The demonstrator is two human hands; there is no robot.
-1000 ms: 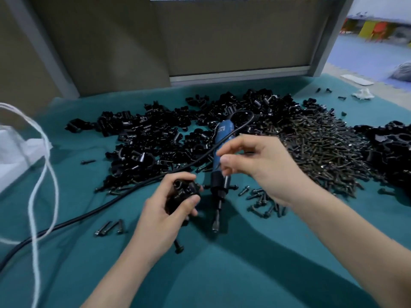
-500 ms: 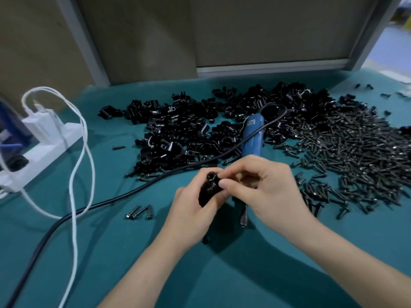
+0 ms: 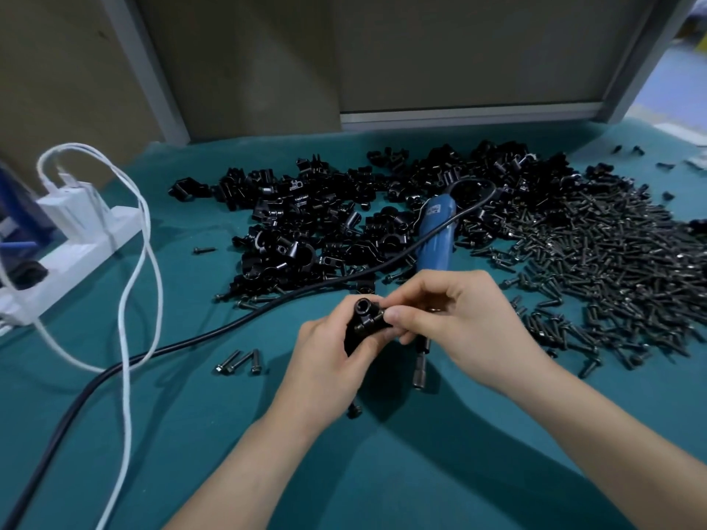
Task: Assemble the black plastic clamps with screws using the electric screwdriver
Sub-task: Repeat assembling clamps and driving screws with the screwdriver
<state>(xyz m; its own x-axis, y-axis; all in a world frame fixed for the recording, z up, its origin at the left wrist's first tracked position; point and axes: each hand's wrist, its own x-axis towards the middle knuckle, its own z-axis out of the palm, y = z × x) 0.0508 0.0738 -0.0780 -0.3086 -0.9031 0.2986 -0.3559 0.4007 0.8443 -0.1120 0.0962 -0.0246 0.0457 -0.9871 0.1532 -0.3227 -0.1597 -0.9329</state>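
Holds clamp (image 3: 361, 319) in left hand (image 3: 329, 369), fingers curled round it. Has brought right hand (image 3: 459, 323) across since a second ago, pinching screw (image 3: 374, 323) at clamp's side hole. Likely started by finger only; still needs screwdriver (image 3: 436, 239), lying untouched just beyond right hand.

One view only: we look from a wide-angle camera worn on the person's head, facing forward and down over the teal table (image 3: 421, 480), with the blue electric screwdriver (image 3: 436, 242) lying near mid-frame. We sit close in: both forearms enter from the bottom edge, and just on our side of the screwdriver the left hand (image 3: 329, 361), gripping a clamp (image 3: 357, 330), meets the right hand (image 3: 466, 323), pinching a screw (image 3: 377, 319). Beyond the screwdriver our view reaches the partition (image 3: 459, 51), and far to its left it takes in the white power strip (image 3: 76, 242) at the frame edge, where the uprights lean.
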